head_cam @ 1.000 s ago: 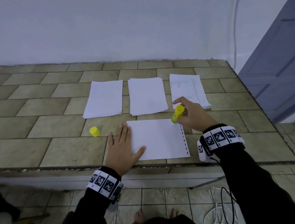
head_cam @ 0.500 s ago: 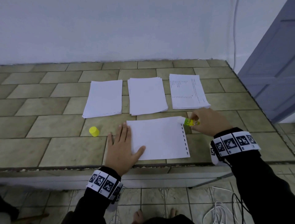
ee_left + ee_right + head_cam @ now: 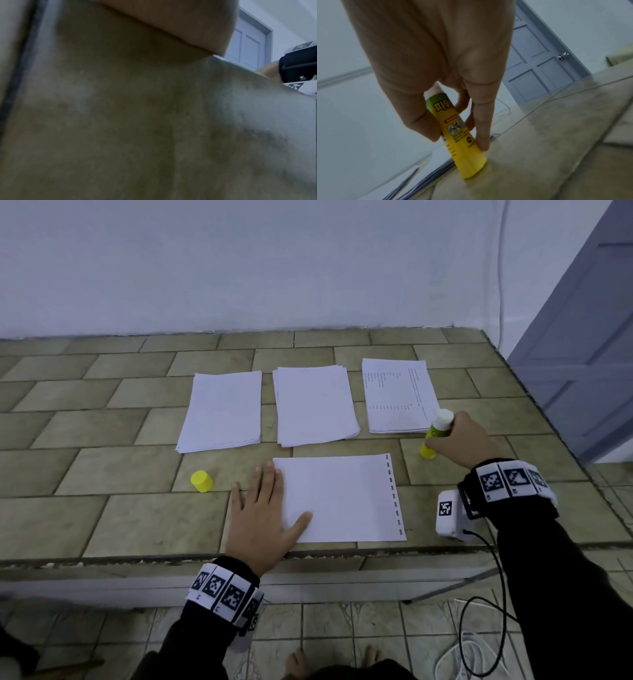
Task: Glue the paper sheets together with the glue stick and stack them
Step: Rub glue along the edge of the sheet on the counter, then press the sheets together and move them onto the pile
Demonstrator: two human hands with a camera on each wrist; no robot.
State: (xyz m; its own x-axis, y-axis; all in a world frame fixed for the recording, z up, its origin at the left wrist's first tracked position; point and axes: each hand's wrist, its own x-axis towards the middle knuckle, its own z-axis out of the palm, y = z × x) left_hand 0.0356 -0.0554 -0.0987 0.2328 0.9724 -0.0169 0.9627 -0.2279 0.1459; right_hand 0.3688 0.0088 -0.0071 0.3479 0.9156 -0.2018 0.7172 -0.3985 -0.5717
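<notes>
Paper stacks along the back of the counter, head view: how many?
3. Left stack, middle stack, right printed stack, in a row. A single sheet lies in front under the left hand, not counted. None appear hidden.

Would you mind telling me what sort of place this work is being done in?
Probably a plain room indoors in a home or a utility space: a raised counter topped with beige ceramic tiles, a bare white painted wall behind it, and a grey-blue panelled door at the right.
</notes>
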